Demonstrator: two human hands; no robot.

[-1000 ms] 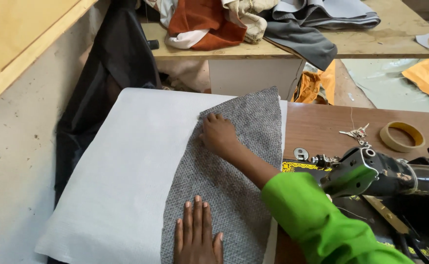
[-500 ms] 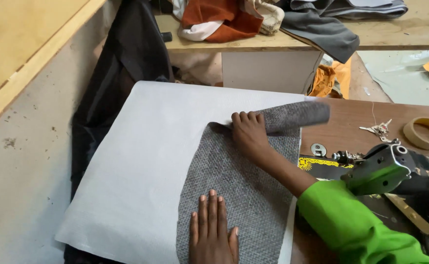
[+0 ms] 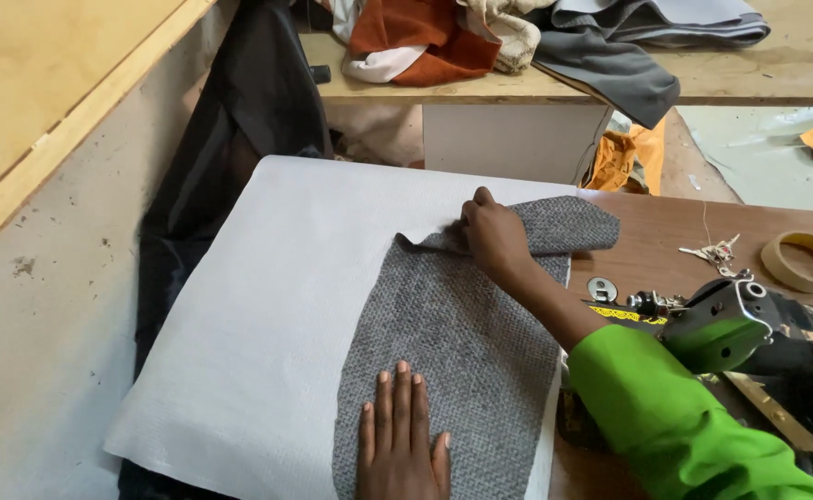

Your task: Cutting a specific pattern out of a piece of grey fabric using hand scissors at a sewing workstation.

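A grey woven fabric piece (image 3: pixel 453 343) lies on a large white sheet (image 3: pixel 268 306) spread over the brown table. My right hand (image 3: pixel 492 233), in a bright green sleeve, grips the fabric's far end and has it folded over to the right, the flap reaching onto the wood. My left hand (image 3: pixel 402 440) rests flat, fingers together, on the near end of the grey piece, pinning it down.
A green and black sewing machine (image 3: pixel 758 324) stands at the right. A tape roll (image 3: pixel 805 261) and a small bunch of keys (image 3: pixel 717 252) lie on the brown table. Behind, a wooden bench (image 3: pixel 536 88) holds heaped clothes. Black cloth (image 3: pixel 240 139) hangs at the left.
My right hand has taken the fabric's far end and folded it over toward the right. The left hand has stayed pressed on the near end.
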